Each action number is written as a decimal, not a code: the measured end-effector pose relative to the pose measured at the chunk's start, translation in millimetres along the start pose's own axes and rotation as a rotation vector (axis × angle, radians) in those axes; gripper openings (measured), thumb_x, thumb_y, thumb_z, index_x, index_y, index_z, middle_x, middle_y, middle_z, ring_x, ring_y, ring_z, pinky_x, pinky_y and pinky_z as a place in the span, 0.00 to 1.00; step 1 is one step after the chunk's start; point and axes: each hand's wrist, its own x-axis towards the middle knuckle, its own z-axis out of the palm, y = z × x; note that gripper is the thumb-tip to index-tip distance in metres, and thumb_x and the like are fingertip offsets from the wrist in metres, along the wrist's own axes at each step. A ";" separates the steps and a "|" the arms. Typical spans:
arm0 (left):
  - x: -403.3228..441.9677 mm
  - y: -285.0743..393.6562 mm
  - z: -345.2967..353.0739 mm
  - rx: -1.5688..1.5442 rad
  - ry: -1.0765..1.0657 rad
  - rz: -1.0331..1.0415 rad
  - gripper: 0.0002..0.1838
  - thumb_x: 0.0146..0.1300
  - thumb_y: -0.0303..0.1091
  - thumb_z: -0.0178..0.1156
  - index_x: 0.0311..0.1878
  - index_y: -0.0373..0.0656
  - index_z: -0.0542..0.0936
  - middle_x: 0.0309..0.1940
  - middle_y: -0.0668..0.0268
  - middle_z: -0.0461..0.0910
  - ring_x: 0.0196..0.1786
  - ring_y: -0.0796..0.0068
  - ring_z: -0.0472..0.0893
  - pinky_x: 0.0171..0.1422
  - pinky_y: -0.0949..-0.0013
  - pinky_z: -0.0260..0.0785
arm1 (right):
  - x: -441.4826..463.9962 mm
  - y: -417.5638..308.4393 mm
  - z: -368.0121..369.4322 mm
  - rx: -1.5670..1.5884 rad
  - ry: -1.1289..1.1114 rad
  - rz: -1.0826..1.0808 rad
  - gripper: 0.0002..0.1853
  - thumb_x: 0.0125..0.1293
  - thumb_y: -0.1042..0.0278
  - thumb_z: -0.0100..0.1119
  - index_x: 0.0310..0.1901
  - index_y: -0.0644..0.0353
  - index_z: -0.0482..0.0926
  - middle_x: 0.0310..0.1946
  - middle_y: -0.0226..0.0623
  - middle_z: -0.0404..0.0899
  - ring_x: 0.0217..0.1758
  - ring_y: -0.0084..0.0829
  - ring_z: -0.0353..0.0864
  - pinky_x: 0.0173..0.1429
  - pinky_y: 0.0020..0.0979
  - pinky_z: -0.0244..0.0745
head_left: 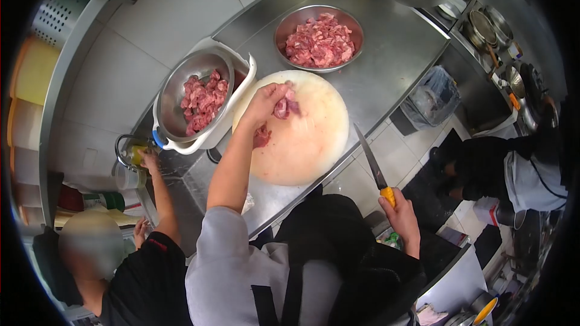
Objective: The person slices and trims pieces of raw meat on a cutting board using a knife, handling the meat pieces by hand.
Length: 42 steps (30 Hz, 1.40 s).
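Note:
My left hand (266,104) is closed on a piece of raw meat (283,107) over the round white cutting board (308,151). Another small piece of meat (261,136) lies on the board below my wrist. Off the board's right side, past the counter edge, my right hand (400,216) grips a knife (373,166) by its yellow handle, with the blade pointing up and away. A steel bowl heaped with cut meat (320,41) stands behind the board. To the left, a second steel bowl (172,99) holding meat chunks rests tilted on a white tub (243,93).
A co-worker's hand (147,158) is by a yellow item at the left, near a steel faucet. A lined bin (432,99) stands beyond the counter's right edge. Another person (513,172) is at the far right, near hanging pans (483,27).

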 end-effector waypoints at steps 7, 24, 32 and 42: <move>-39.0 -14.7 32.0 -0.112 -0.052 -0.202 0.23 0.83 0.49 0.65 0.62 0.37 0.83 0.49 0.63 0.89 0.44 0.76 0.85 0.49 0.68 0.80 | -0.4 6.9 1.0 0.060 0.015 -0.082 0.18 0.79 0.53 0.68 0.55 0.59 0.80 0.31 0.58 0.85 0.39 0.66 0.87 0.42 0.51 0.80; -85.1 -59.1 117.2 0.867 0.369 0.402 0.12 0.66 0.32 0.71 0.48 0.38 0.83 0.46 0.50 0.88 0.53 0.44 0.87 0.56 0.46 0.81 | -4.7 -5.0 13.4 -0.061 -0.051 -0.037 0.20 0.80 0.50 0.67 0.59 0.58 0.80 0.33 0.57 0.87 0.40 0.64 0.89 0.44 0.51 0.82; -56.9 -23.4 70.1 0.221 0.018 0.159 0.11 0.75 0.23 0.63 0.57 0.36 0.85 0.49 0.59 0.91 0.52 0.65 0.91 0.60 0.61 0.83 | -19.3 -2.6 12.2 -0.015 0.017 -0.018 0.21 0.80 0.48 0.66 0.59 0.57 0.80 0.33 0.58 0.87 0.41 0.65 0.88 0.45 0.53 0.81; -79.0 13.3 80.6 -0.612 0.031 0.152 0.17 0.83 0.21 0.55 0.70 0.35 0.75 0.57 0.58 0.86 0.61 0.67 0.87 0.69 0.60 0.83 | -25.2 4.8 13.3 -0.034 0.074 -0.051 0.21 0.80 0.48 0.66 0.59 0.57 0.80 0.34 0.59 0.87 0.43 0.66 0.88 0.47 0.55 0.81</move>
